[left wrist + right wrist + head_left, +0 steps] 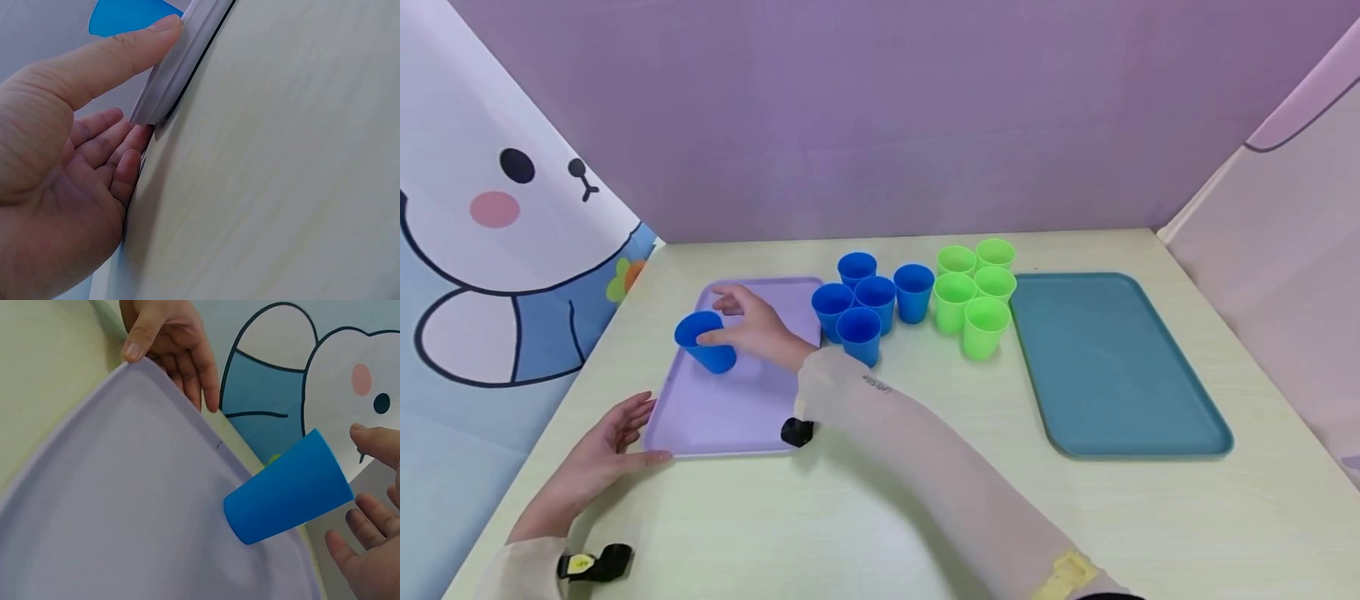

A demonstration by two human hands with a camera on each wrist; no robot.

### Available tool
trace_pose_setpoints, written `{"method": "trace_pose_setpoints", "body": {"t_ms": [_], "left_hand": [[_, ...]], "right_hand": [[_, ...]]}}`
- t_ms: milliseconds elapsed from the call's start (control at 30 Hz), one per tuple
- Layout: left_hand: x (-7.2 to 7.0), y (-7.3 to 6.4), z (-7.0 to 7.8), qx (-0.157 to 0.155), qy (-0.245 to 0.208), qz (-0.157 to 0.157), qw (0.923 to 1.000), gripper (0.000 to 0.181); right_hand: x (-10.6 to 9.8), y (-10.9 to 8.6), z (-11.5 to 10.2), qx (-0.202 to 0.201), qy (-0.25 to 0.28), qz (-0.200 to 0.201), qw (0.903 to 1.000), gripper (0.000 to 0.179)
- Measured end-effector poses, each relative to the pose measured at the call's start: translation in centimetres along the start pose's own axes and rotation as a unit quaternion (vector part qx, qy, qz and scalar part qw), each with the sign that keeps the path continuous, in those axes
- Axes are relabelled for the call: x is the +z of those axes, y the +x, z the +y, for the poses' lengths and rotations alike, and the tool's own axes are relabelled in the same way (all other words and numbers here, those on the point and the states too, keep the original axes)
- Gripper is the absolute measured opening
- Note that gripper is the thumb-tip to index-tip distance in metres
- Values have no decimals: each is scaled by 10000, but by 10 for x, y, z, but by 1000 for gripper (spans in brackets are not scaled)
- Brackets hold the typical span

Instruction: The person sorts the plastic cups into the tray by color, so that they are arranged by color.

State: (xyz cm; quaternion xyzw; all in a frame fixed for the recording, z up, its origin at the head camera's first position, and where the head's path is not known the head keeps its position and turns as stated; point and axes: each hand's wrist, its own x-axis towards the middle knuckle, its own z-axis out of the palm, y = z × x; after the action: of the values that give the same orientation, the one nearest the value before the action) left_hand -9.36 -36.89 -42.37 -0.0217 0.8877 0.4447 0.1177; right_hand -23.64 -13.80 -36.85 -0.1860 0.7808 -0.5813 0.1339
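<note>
A blue cup (706,343) is over the far left part of the lilac tray (730,421), its rim tilted toward the left in the head view. Beside its rim is my right hand (756,329), thumb and fingers spread. The right wrist view shows a gap between those fingers and the blue cup (287,487). At the tray's near left corner, my left hand (606,446) touches the edge with a straight thumb. Its other fingers lie loosely along the outer side, as the left wrist view shows of the hand (81,144).
Several blue cups (859,333) stand upright right of the lilac tray, partly behind my right forearm. Next to them several green cups (985,329) are grouped. A teal tray (1120,367) lies on the right side of the table (925,467). A purple backdrop (880,125) rises behind.
</note>
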Motion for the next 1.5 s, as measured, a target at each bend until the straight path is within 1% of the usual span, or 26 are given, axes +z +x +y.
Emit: {"method": "trace_pose_setpoints", "body": {"t_ms": [167,300,433,533,700,867,967,1100,1200,1367,1500], "left_hand": [[-1,-2,1,-104,4,-39,9999,107],[-2,-2,2,-188,-6,-57,9998,110],[-2,-2,0,-199,0,-76,9998,111],[-3,-2,-1,-150,-2,-77,9999,110],[-3,-4,-1,-39,-38,-54,10000,108],[-1,-4,0,-38,1,-52,10000,109],[-1,-3,1,-23,16,-48,10000,108],[-2,-1,1,23,1,-66,10000,107],[-2,0,1,29,-19,-89,10000,106],[-2,0,1,71,-1,-98,9999,105],[-2,1,1,39,-20,-103,9999,105]], "right_hand": [[-6,-5,-5,-91,110,-14,9999,69],[-14,-13,-10,-149,145,-92,9997,70],[-23,-22,-13,-264,264,-149,9992,71],[-31,-30,-14,-358,445,-236,9981,72],[-44,-43,-17,-406,715,-387,9959,76],[-61,-56,-19,-503,806,-447,9945,78],[-72,-63,-20,-598,741,-408,9946,79],[-87,-71,-20,-594,650,-309,9956,80],[-97,-76,-18,-571,582,-248,9964,81],[-113,-83,-13,-644,428,-235,9967,81],[-125,-90,-10,-664,365,-202,9969,81]]}}
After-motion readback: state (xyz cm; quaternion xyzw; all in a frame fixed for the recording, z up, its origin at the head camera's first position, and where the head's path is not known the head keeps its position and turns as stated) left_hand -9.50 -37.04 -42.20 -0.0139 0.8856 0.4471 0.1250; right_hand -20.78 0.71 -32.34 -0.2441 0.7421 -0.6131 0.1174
